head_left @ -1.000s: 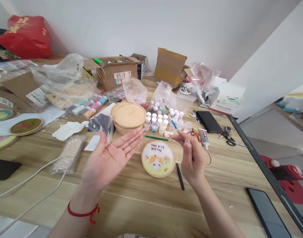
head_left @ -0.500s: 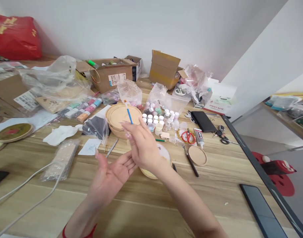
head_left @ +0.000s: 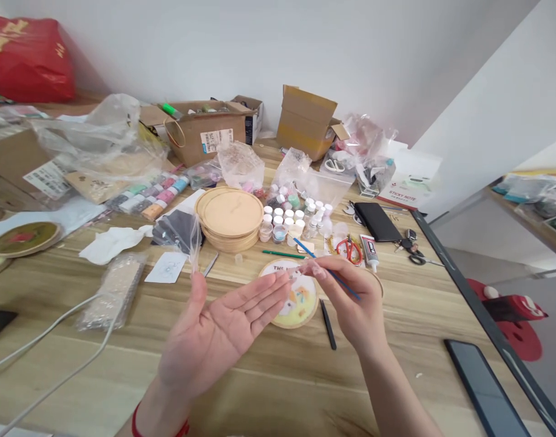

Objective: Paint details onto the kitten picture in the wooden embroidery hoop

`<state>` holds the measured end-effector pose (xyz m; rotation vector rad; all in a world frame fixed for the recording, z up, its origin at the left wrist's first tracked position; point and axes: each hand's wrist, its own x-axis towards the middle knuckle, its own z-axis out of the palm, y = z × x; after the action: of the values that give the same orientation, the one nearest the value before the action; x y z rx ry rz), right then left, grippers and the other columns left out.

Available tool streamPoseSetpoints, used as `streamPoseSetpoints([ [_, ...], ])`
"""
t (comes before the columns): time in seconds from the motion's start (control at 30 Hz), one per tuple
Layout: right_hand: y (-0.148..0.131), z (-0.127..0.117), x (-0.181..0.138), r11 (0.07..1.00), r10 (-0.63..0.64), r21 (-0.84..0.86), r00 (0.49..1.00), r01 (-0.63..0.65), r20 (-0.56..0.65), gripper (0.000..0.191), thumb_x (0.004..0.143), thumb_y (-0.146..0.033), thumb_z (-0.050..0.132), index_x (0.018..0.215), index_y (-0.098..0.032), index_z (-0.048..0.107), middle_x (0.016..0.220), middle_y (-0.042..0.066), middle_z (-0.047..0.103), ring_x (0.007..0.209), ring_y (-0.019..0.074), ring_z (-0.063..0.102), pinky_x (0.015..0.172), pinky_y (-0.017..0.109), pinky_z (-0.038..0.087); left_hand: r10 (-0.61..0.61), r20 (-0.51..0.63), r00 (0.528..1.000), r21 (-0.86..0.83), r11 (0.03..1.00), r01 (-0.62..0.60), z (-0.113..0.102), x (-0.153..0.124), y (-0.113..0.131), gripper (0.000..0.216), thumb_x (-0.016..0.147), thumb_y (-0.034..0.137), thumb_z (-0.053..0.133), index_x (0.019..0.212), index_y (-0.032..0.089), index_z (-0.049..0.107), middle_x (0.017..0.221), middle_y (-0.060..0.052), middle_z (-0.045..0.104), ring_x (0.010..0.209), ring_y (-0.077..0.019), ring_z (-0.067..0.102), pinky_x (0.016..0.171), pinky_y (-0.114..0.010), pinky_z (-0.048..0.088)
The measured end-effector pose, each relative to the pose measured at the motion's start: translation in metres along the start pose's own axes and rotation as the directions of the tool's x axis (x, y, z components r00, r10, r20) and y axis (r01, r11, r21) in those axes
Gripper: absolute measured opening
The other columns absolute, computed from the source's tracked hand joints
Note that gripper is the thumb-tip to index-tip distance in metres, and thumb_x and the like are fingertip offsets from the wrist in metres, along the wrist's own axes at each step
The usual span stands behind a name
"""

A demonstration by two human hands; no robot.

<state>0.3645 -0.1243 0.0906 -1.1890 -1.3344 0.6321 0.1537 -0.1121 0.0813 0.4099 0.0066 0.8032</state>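
Note:
My left hand (head_left: pixel 218 331) is held palm up over the wooden table (head_left: pixel 278 370), fingers stretched out and holding nothing. My right hand (head_left: pixel 351 303) is pinched round a thin blue paintbrush (head_left: pixel 305 247), whose tip points up and to the left. The fingertips of the two hands nearly meet above a small round wooden plaque (head_left: pixel 298 300) painted with a cat and lettering. A black pen-like tool (head_left: pixel 327 315) lies on the table just right of the plaque.
Behind the plaque stand a stack of round wooden discs (head_left: pixel 230 218), several small paint pots (head_left: pixel 287 221), red scissors (head_left: pixel 348 249) and a glue tube (head_left: pixel 371 252). Cardboard boxes (head_left: pixel 305 121) and plastic bags crowd the back. A phone (head_left: pixel 485 388) lies front right; white cables (head_left: pixel 54 340) run front left.
My right hand has drawn back from above the left palm to the right, and the brush has tilted from upright to slanting. My left hand has opened flatter and risen.

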Motion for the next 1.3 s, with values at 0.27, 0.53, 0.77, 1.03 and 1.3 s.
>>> streamPoseSetpoints([
  [0.27,-0.003,0.009,-0.010,0.959,0.109,0.253,0.991,-0.126,0.079,0.010,0.091,-0.025,0.074,0.096,-0.031,0.080,0.095,0.000,0.078,0.089,0.0143,0.072,0.080,0.025,0.058,-0.015,0.003,1.000,0.005,1.000,0.015,0.002,-0.001,-0.001,0.090,0.101,0.067,0.012,0.136,-0.001,0.059,0.147,-0.019,0.056,0.144,-0.0279,0.046,0.125,-0.037,0.030],
  [0.53,-0.002,0.010,-0.002,0.460,0.340,0.817,0.919,-0.349,0.201,0.036,0.094,-0.037,0.067,0.062,-0.021,0.059,0.066,-0.002,0.051,0.066,0.0114,0.056,0.065,0.023,0.052,0.057,-0.225,0.973,0.028,0.998,-0.052,0.007,0.007,-0.009,0.029,0.089,0.025,0.071,0.067,0.016,0.054,0.065,0.004,0.047,0.063,-0.0094,0.052,0.064,-0.025,0.048],
  [0.77,-0.002,0.007,-0.005,0.328,0.396,0.861,0.884,-0.389,0.248,0.031,0.078,-0.023,0.078,0.063,-0.021,0.051,0.066,-0.005,0.034,0.062,0.0102,0.041,0.060,0.020,0.047,0.062,-0.252,0.966,0.212,0.977,-0.008,0.001,0.014,-0.009,0.040,0.085,0.010,0.067,0.067,0.018,0.032,0.067,0.004,0.037,0.064,-0.0087,0.045,0.063,-0.023,0.043],
  [1.03,0.004,0.003,-0.009,0.379,0.326,0.857,0.917,-0.349,0.230,0.021,0.075,-0.019,0.078,0.070,-0.020,0.057,0.074,-0.002,0.041,0.069,0.0118,0.045,0.065,0.022,0.049,0.040,-0.090,0.995,0.249,0.968,-0.017,-0.004,0.018,-0.010,0.033,0.087,0.013,0.062,0.073,0.019,0.033,0.068,0.004,0.033,0.065,-0.0100,0.042,0.065,-0.025,0.039],
  [1.3,0.008,-0.007,-0.012,0.448,0.325,0.833,0.927,-0.324,0.186,0.021,0.070,-0.019,0.079,0.072,-0.021,0.058,0.080,0.000,0.043,0.075,0.0146,0.045,0.067,0.024,0.050,0.039,-0.048,0.998,0.330,0.944,-0.021,-0.011,0.018,-0.010,0.036,0.082,0.015,0.070,0.075,0.019,0.035,0.074,0.004,0.036,0.070,-0.0092,0.045,0.067,-0.025,0.036],
])
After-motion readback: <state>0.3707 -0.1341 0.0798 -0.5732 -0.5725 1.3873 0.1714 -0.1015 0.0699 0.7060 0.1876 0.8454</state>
